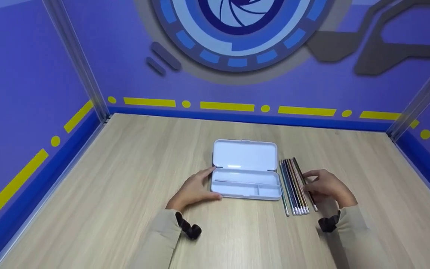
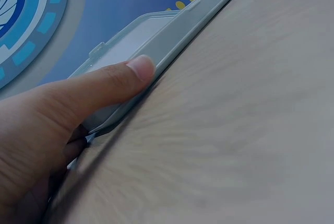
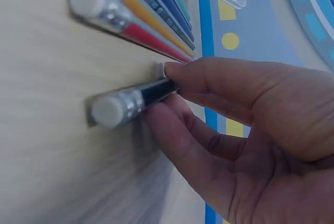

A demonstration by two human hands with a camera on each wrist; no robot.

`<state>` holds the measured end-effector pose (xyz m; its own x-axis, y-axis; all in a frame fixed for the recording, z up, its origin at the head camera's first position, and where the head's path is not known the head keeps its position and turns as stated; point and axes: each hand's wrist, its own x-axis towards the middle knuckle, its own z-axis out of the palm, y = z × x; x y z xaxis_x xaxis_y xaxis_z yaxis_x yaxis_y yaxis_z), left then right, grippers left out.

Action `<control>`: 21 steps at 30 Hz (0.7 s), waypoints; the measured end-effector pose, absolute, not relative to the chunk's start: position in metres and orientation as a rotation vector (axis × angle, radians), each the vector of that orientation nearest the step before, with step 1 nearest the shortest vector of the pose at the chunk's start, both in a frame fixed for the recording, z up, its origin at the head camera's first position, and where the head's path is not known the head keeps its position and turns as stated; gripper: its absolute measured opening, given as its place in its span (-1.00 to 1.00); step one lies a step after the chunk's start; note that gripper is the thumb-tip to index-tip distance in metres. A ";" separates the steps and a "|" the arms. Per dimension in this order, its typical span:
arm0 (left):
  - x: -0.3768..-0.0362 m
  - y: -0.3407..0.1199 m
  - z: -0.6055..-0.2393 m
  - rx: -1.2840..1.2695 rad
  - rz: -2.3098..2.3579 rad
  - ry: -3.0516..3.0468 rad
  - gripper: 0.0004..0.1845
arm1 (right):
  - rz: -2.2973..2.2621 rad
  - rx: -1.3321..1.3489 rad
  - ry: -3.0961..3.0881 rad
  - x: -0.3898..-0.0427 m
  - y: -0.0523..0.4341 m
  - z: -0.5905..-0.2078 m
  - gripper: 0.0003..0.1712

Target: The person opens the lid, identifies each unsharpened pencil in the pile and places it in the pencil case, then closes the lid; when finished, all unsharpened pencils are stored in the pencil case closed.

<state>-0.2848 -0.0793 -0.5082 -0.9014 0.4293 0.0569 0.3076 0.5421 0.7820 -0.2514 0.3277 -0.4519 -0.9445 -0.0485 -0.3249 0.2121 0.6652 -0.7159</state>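
An open white pencil case [image 1: 245,155] lies on the table with its lid tilted back. My left hand [image 1: 194,190] grips its left end. In the left wrist view the thumb [image 2: 117,80] presses on the case's front wall, while the other fingers are partly hidden behind it. To the right of the case, my right hand [image 1: 329,185] pinches a black pencil [image 3: 156,92] between thumb and fingers. This pencil has a white eraser in a silver band. Beside it lies a row of several pencils [image 1: 295,186] in different colours, their eraser ends toward me.
Inside the case, a long divider [image 1: 237,182] and a short one form compartments. The wood-grain table [image 1: 144,157] is bordered by blue printed walls [image 1: 125,67] at the back and sides. A black strap [image 1: 189,226] sits on each wrist.
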 end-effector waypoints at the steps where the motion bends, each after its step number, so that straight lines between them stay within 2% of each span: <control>1: -0.285 -0.079 -0.508 0.639 1.292 2.636 0.11 | -1.164 0.121 2.566 -0.252 0.329 -0.451 -0.30; 8: -0.285 -0.080 -0.509 0.666 1.285 2.652 0.11 | -1.172 0.086 2.570 -0.255 0.331 -0.449 -0.26; 21: -0.285 -0.080 -0.510 0.659 1.286 2.656 0.11 | -1.205 0.012 2.648 -0.264 0.315 -0.431 -0.38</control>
<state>-0.2851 -0.0799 -0.5099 -0.8984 0.4316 0.0812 0.3313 0.5448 0.7703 -0.2637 0.3153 -0.4307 -0.9732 -0.0876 -0.2127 0.1029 0.6613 -0.7430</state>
